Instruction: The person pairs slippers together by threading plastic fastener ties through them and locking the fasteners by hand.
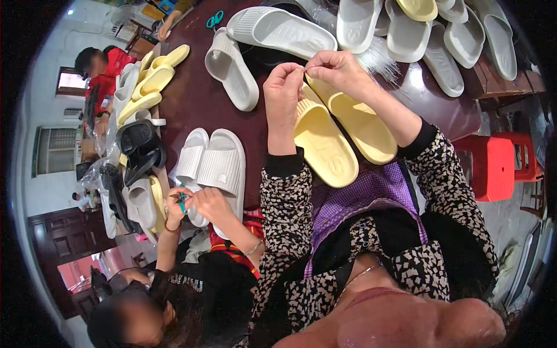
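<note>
Left hand [282, 87] and right hand [336, 68] meet at upper centre of the frame, fingers [297, 68] of both pinched shut on something very thin between them, too small to identify. Directly below the hands lies a pair of yellow slides [342, 136], side by side on the dark red desk [197, 93], the left hand's heel touching the left slide. White slides [255, 52] lie just beyond, upper centre; more white slides piled at upper right [458, 40]. Teal scissors [214, 19] at top centre. Lower left, a second person's hands [197, 203] hold a small teal tool against a white pair [212, 165]. Red plastic stool [493, 165] at right. Yellow slides stacked [154, 81] at upper left.
</note>
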`<control>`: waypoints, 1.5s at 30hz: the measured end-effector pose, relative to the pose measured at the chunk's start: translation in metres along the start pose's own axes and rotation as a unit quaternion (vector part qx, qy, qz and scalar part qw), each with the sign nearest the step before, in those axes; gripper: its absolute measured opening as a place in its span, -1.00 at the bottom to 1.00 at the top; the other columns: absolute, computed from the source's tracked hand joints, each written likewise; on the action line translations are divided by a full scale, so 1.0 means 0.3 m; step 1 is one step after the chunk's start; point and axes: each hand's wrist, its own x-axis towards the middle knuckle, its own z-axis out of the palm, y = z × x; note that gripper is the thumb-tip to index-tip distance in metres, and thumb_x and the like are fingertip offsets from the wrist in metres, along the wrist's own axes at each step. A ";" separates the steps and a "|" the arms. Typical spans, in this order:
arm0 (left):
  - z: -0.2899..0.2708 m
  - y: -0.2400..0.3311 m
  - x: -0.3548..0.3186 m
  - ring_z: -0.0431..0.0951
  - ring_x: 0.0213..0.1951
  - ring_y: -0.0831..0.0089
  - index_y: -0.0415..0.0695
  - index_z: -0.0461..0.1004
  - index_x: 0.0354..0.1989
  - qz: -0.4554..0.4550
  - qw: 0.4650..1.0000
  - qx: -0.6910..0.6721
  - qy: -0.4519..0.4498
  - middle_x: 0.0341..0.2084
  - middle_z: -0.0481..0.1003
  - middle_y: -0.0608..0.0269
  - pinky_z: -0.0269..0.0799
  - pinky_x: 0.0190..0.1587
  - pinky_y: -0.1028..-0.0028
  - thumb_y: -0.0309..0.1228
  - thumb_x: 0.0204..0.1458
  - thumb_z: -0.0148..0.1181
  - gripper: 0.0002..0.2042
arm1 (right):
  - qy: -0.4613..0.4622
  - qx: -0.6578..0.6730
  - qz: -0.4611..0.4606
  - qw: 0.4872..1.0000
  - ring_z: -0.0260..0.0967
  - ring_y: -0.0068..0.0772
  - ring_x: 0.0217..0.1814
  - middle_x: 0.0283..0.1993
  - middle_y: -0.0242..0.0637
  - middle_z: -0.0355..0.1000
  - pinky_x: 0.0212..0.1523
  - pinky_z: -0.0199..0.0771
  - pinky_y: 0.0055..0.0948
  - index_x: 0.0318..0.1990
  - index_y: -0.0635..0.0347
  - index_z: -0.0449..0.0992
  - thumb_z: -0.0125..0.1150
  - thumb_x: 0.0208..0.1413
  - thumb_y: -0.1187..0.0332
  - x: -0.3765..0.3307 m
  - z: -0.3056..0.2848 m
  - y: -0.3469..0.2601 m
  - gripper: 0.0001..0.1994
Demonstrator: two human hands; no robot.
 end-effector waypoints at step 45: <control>-0.036 -0.011 0.014 0.26 -0.67 0.77 -0.17 0.46 -0.45 -0.047 0.998 0.038 -0.028 -0.64 0.38 0.47 0.16 -0.63 0.73 -0.58 -0.06 0.10 -0.96 | 0.012 -0.080 0.020 0.997 0.28 -0.72 -0.40 -0.48 -0.47 0.42 -0.37 0.33 -0.63 -0.33 0.31 0.52 0.18 0.02 0.47 -0.002 0.023 0.032 -0.90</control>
